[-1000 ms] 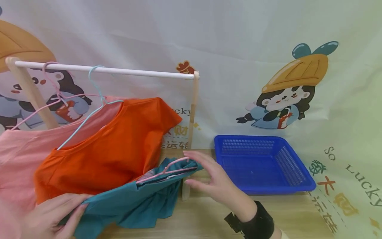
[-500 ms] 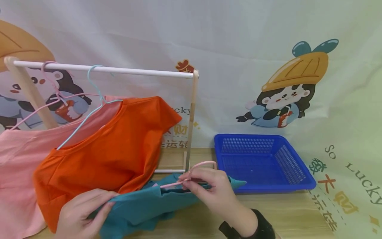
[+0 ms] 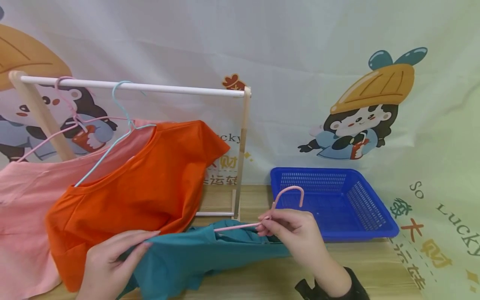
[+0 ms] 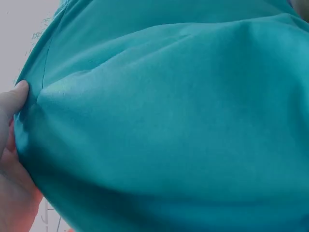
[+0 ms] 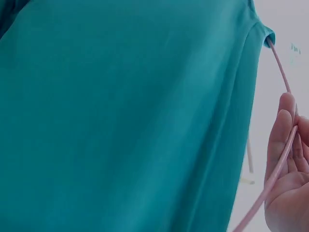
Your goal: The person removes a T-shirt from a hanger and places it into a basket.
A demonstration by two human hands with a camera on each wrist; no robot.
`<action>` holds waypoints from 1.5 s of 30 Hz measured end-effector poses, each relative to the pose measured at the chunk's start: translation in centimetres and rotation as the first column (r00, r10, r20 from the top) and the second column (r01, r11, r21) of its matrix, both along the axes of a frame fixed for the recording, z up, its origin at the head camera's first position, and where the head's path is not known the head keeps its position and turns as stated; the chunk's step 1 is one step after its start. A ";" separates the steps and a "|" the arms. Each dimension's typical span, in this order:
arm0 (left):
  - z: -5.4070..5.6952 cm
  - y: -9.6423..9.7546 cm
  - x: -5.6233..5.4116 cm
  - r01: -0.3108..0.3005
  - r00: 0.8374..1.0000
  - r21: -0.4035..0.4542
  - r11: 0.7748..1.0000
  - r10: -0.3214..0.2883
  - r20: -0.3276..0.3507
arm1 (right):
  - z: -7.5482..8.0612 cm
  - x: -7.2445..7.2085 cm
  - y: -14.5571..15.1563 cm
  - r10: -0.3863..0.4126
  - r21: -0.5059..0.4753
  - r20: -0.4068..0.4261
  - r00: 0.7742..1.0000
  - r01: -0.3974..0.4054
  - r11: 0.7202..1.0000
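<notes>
Right hand [image 3: 296, 229] (with hanger [image 3: 277, 208]) now higher

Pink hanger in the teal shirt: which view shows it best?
Head view. It shows the pink hanger whole enough: hook up over the blue basket, wire running into the teal shirt, right hand pinching it. The right wrist view shows only a stretch of wire at the fingers. The left wrist view shows none, only cloth.

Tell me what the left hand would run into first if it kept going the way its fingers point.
The left hand points right and slightly up along the teal shirt it pinches. Going on, it would probably meet the pink hanger inside the shirt, then the right hand; depth is unclear.
</notes>
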State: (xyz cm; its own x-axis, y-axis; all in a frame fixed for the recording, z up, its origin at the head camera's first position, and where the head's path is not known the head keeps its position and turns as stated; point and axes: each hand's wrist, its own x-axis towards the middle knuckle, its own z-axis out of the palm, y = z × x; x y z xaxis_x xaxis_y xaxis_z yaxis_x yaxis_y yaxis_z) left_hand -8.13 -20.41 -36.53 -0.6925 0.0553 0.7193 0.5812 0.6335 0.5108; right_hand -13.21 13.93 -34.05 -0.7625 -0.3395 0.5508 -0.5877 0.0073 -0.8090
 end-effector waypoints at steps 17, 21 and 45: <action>-0.4 -1.1 -1.0 -0.342 0.936 0.131 0.930 0.326 0.129 | -1.5 -0.6 4.1 -0.109 -0.043 -0.020 0.994 0.108 0.993; -0.4 -1.2 -1.1 -0.373 0.926 0.169 0.912 0.355 0.128 | -1.6 -0.5 4.6 -0.143 -0.040 0.010 0.990 0.144 0.989; -1.4 -0.2 -1.6 -0.326 0.807 -0.001 0.945 0.279 0.520 | -1.7 -1.1 5.7 -0.091 -0.175 0.145 0.985 0.116 0.978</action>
State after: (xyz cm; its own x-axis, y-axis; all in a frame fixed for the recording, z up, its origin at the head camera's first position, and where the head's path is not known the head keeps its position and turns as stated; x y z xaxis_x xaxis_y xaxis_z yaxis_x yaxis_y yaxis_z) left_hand -9.73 -20.63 -37.95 -0.9309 -0.2622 0.2544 0.0114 0.6751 0.7376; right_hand -14.32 19.64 -35.79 -0.8598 -0.1583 0.4854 -0.4765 -0.0928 -0.8743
